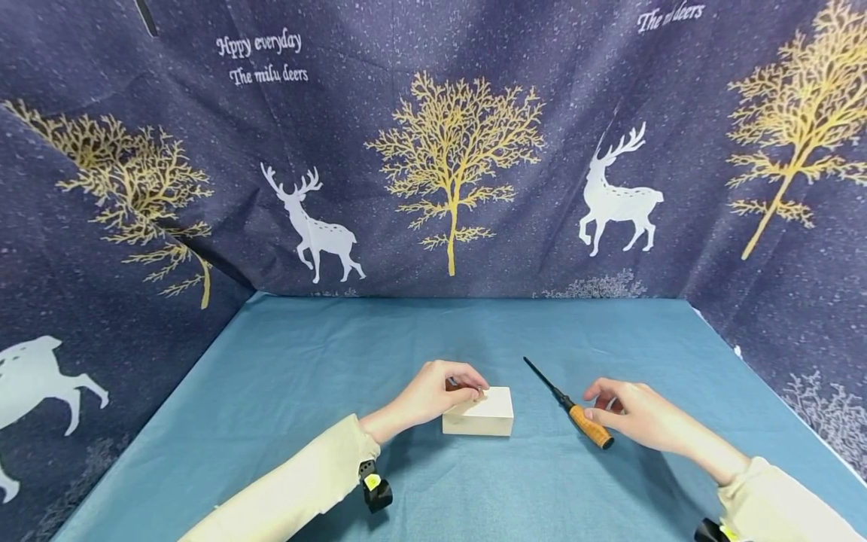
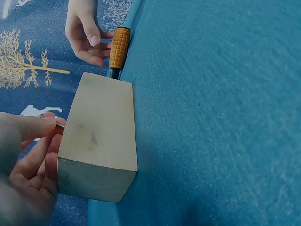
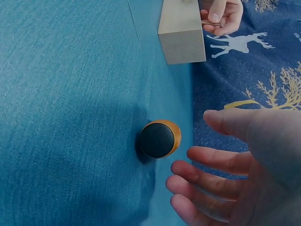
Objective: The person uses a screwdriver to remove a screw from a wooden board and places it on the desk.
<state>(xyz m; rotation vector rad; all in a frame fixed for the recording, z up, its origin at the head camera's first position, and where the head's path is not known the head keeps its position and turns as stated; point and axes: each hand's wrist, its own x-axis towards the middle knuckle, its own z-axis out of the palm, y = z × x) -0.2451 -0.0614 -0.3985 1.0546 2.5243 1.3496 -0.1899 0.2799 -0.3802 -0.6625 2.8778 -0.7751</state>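
A pale wooden block [image 1: 489,410] lies on the blue cloth in front of my left hand [image 1: 433,395]. Between thumb and forefinger that hand pinches a small screw [image 2: 60,125], its tip at the block's top face. The other fingers of my left hand rest against or close to the block. To the right of the block lies a screwdriver [image 1: 591,427] with an orange, ribbed handle and a dark shaft pointing away to the upper left. My right hand [image 1: 640,414] hovers beside the handle with its fingers loosely spread, and a gap shows between them in the right wrist view.
Blue cloth [image 1: 325,346] covers the table. A dark blue curtain [image 1: 420,226] printed with deer and trees hangs behind and at both sides. Each wrist wears a small black camera, the left one [image 1: 375,489] hanging under the sleeve.
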